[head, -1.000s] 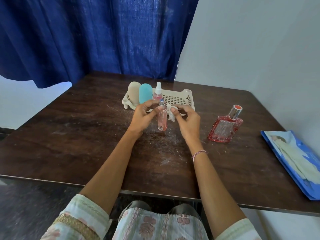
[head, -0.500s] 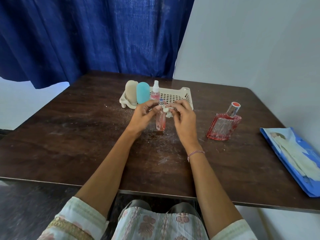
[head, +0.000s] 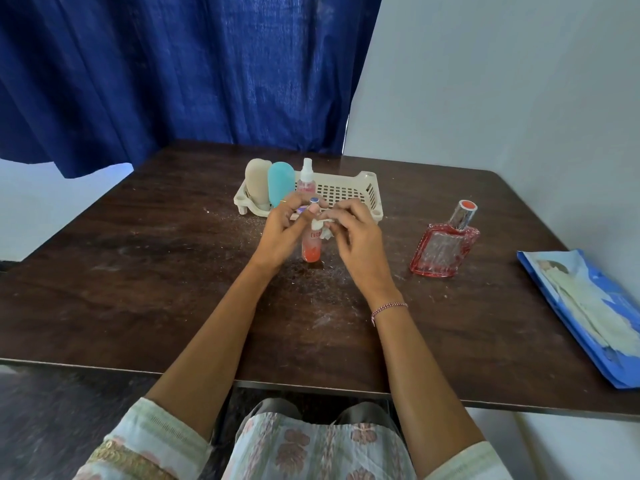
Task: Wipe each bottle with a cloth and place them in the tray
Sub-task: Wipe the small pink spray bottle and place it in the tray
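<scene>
Far on the table, a cream tray holds three bottles. Nearer, the left hand grips an upright small pink bottle; the right hand pinches a white cloth against it. A red perfume bottle stands right.

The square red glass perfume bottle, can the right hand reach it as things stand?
Probably yes: the square red glass perfume bottle stands alone near the right hand, nothing between, though that hand holds a white cloth.
</scene>
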